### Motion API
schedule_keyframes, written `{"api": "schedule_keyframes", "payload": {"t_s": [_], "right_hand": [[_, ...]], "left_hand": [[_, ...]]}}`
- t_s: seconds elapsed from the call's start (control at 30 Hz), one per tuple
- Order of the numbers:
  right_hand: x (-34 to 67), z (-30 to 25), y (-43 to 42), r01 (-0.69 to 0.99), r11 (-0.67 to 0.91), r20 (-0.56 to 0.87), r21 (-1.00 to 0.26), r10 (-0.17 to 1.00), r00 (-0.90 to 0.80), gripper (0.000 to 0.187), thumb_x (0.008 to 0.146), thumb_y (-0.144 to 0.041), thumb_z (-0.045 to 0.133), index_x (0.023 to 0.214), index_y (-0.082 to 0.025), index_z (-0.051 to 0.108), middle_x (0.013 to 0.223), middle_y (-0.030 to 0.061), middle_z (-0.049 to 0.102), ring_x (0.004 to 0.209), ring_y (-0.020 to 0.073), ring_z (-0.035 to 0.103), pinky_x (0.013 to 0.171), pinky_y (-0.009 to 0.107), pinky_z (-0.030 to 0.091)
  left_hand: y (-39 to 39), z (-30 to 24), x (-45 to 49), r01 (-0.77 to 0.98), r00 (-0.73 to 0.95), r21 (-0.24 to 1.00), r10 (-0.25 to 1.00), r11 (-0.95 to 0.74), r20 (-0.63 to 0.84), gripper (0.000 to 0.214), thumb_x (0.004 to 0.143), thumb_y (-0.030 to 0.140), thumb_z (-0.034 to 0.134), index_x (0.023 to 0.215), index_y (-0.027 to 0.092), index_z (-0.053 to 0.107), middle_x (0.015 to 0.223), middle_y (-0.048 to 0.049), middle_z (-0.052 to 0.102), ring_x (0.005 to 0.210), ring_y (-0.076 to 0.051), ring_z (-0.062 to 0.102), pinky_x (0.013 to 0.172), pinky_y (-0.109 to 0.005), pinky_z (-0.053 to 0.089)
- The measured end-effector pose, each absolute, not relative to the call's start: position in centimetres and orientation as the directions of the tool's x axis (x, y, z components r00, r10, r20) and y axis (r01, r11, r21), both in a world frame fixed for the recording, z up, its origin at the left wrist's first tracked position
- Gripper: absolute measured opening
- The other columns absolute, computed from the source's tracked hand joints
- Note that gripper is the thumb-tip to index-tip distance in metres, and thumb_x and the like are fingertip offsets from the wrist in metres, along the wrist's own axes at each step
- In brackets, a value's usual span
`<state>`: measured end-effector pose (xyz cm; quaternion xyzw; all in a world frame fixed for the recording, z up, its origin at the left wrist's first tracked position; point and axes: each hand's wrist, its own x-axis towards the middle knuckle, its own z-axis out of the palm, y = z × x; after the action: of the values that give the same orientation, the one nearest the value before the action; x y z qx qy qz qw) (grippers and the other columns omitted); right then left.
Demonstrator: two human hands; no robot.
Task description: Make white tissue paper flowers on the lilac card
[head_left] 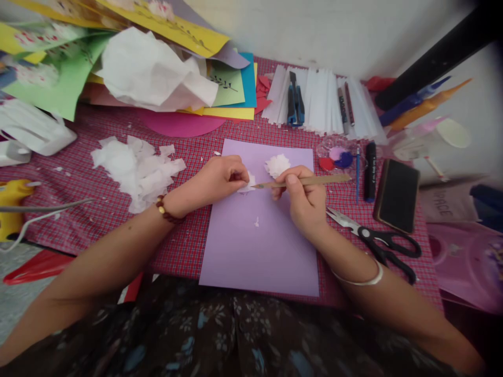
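A lilac sheet of paper (259, 235) lies on the red checked cloth before me. My left hand (220, 178) is closed, pinching a small white tissue piece (247, 186) down on the sheet. My right hand (302, 201) is closed round a thin wooden stick (314, 181), whose pointed tip touches that tissue piece. A finished white tissue flower (277, 164) sits on the sheet just beyond my right hand. A tiny white scrap (257, 222) lies lower on the sheet.
Black-handled scissors (377, 238) lie right of the sheet, beside a black block (396, 195), a black marker (370, 170) and a paint palette (337, 158). A pile of white tissue pieces (135, 167) is at left. Coloured papers (118, 57) and white strips (322, 102) lie at the back.
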<state>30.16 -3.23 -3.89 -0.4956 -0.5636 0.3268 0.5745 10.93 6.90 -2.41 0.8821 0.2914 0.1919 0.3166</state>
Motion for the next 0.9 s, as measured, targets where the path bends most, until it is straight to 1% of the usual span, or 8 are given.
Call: {"api": "schedule_keyframes", "payload": {"t_s": [0.2, 0.3, 0.4, 0.5, 0.63, 0.73, 0.83, 0.9], "right_hand": [[30.0, -4.1, -3.2, 0.317, 0.345, 0.353, -0.883, 0.935, -0.034, 0.023, 0.101, -0.035, 0.045, 0.089, -0.021, 0.059, 0.073, -0.0006, 0.059, 0.067, 0.0126, 0.057, 0.063, 0.028, 0.047], [30.2, -4.1, -3.1, 0.422, 0.375, 0.374, -0.825, 0.923, -0.090, 0.021, 0.101, -0.031, 0.044, 0.092, -0.021, 0.060, 0.079, 0.0007, 0.061, 0.069, 0.0131, 0.058, 0.066, 0.029, 0.047], [30.3, -4.0, -3.2, 0.537, 0.420, 0.408, -0.732, 0.901, -0.150, 0.020, 0.101, -0.028, 0.044, 0.094, -0.021, 0.060, 0.083, 0.0022, 0.064, 0.072, 0.0143, 0.060, 0.068, 0.030, 0.047], [30.2, -3.6, -3.3, 0.619, 0.490, 0.455, -0.614, 0.860, -0.230, 0.018, 0.101, -0.025, 0.043, 0.095, -0.021, 0.060, 0.084, 0.0035, 0.065, 0.076, 0.0153, 0.061, 0.069, 0.029, 0.048], [29.9, -3.3, -3.5, 0.694, 0.564, 0.469, -0.447, 0.809, -0.355, 0.020, 0.102, -0.022, 0.039, 0.097, -0.020, 0.059, 0.082, 0.0054, 0.065, 0.075, 0.0169, 0.062, 0.068, 0.029, 0.050], [29.9, -3.2, -3.5, 0.728, 0.579, 0.446, -0.368, 0.796, -0.409, 0.022, 0.102, -0.022, 0.038, 0.095, -0.019, 0.059, 0.080, 0.0066, 0.064, 0.072, 0.0174, 0.061, 0.064, 0.029, 0.050], [30.0, -3.2, -3.6, 0.730, 0.597, 0.451, -0.332, 0.780, -0.433, 0.020, 0.101, -0.021, 0.042, 0.095, -0.019, 0.060, 0.080, 0.0058, 0.064, 0.070, 0.0169, 0.061, 0.062, 0.028, 0.049], [30.2, -3.2, -3.7, 0.702, 0.600, 0.478, -0.383, 0.779, -0.406, 0.017, 0.100, -0.021, 0.045, 0.096, -0.021, 0.062, 0.080, 0.0053, 0.065, 0.071, 0.0169, 0.062, 0.063, 0.028, 0.049]], "left_hand": [[6.8, -2.5, 11.2, 0.381, 0.752, 0.694, 0.641, -0.611, 0.151, 0.013, 0.079, 0.008, 0.059, 0.074, 0.015, 0.068, 0.077, -0.0006, 0.065, 0.069, -0.010, 0.057, 0.066, -0.022, 0.042], [6.9, -2.5, 11.2, 0.379, 0.718, 0.714, 0.674, -0.589, 0.175, 0.014, 0.083, 0.012, 0.056, 0.081, 0.016, 0.070, 0.081, -0.0013, 0.067, 0.073, -0.011, 0.059, 0.069, -0.024, 0.044], [7.2, -2.9, 11.0, 0.399, 0.615, 0.738, 0.756, -0.544, 0.225, 0.016, 0.085, 0.016, 0.055, 0.092, 0.016, 0.070, 0.089, -0.0031, 0.068, 0.079, -0.013, 0.061, 0.073, -0.027, 0.046], [7.8, -3.6, 10.5, 0.469, 0.538, 0.714, 0.809, -0.520, 0.236, 0.018, 0.085, 0.018, 0.054, 0.094, 0.015, 0.069, 0.093, -0.0048, 0.068, 0.084, -0.016, 0.062, 0.077, -0.030, 0.047], [8.3, -4.0, 10.2, 0.551, 0.538, 0.651, 0.818, -0.522, 0.201, 0.019, 0.084, 0.016, 0.051, 0.091, 0.014, 0.069, 0.092, -0.0056, 0.066, 0.085, -0.017, 0.061, 0.079, -0.032, 0.047], [8.3, -4.1, 10.1, 0.557, 0.556, 0.629, 0.806, -0.542, 0.202, 0.020, 0.083, 0.012, 0.051, 0.092, 0.014, 0.070, 0.093, -0.0058, 0.065, 0.084, -0.017, 0.060, 0.079, -0.031, 0.048], [8.2, -4.2, 10.2, 0.547, 0.563, 0.626, 0.798, -0.556, 0.217, 0.022, 0.082, 0.008, 0.051, 0.091, 0.013, 0.070, 0.092, -0.0065, 0.065, 0.084, -0.016, 0.060, 0.079, -0.030, 0.048], [8.0, -4.3, 10.4, 0.542, 0.570, 0.623, 0.792, -0.564, 0.220, 0.022, 0.082, 0.007, 0.051, 0.091, 0.012, 0.070, 0.092, -0.0073, 0.065, 0.084, -0.016, 0.060, 0.080, -0.029, 0.048]]}}
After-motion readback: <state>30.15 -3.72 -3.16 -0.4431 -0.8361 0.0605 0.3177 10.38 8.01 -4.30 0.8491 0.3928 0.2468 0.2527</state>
